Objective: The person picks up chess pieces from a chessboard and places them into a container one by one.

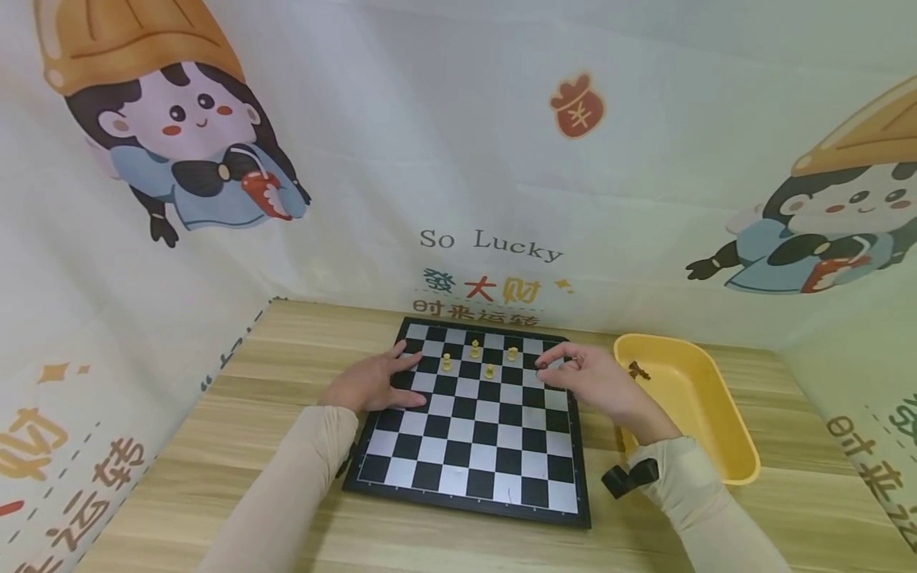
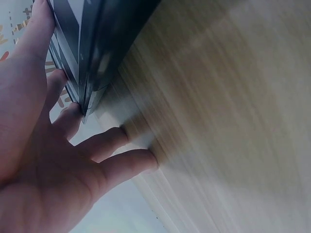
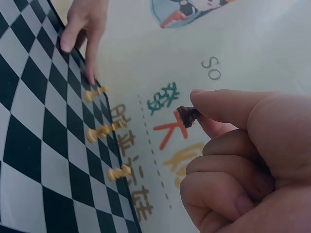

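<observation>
A black-and-white chessboard (image 1: 462,454) lies on the table, with several pale yellow chess pieces (image 1: 446,363) standing near its far side. My left hand (image 1: 372,384) rests at the board's left edge, fingers spread. In the left wrist view, the thumb and some fingers (image 2: 116,167) lie along the edge while others reach down to the tabletop. Above the board's right side, my right hand (image 1: 598,386) pinches a dark brown chess piece (image 3: 186,116) between thumb and index finger, its other fingers curled in. The piece is held off the board, its top hidden by the fingertips.
A yellow plastic tray (image 1: 691,414) sits right of the board, with dark chess pieces (image 1: 638,371) at its far left corner. The wooden table (image 1: 215,461) extends around both. A printed cloth (image 1: 401,143) hangs behind and at the sides. A black device (image 1: 630,477) is strapped to my right wrist.
</observation>
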`<act>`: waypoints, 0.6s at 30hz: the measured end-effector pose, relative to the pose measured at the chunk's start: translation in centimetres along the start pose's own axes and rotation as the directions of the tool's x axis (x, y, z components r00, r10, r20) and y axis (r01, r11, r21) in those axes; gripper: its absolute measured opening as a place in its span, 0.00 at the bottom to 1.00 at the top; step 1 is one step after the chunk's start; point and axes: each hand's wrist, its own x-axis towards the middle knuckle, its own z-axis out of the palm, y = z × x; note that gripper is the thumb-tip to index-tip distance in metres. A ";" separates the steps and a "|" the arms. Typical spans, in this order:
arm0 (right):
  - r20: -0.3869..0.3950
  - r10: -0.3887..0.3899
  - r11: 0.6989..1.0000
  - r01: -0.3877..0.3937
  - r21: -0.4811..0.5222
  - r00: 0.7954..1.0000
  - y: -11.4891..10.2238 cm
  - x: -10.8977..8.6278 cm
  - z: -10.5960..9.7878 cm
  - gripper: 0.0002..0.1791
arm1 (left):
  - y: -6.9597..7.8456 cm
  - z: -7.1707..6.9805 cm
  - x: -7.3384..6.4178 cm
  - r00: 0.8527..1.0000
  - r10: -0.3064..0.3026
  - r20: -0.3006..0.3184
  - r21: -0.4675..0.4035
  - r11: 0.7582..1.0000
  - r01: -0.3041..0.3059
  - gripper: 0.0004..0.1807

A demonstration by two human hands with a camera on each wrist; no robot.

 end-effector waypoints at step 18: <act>-0.028 0.025 0.999 -0.024 0.028 0.999 1.4 0.0 -3.7 0.21 | -0.1 0.0 0.0 1.000 0.012 0.000 0.009 1.000 -0.012 0.50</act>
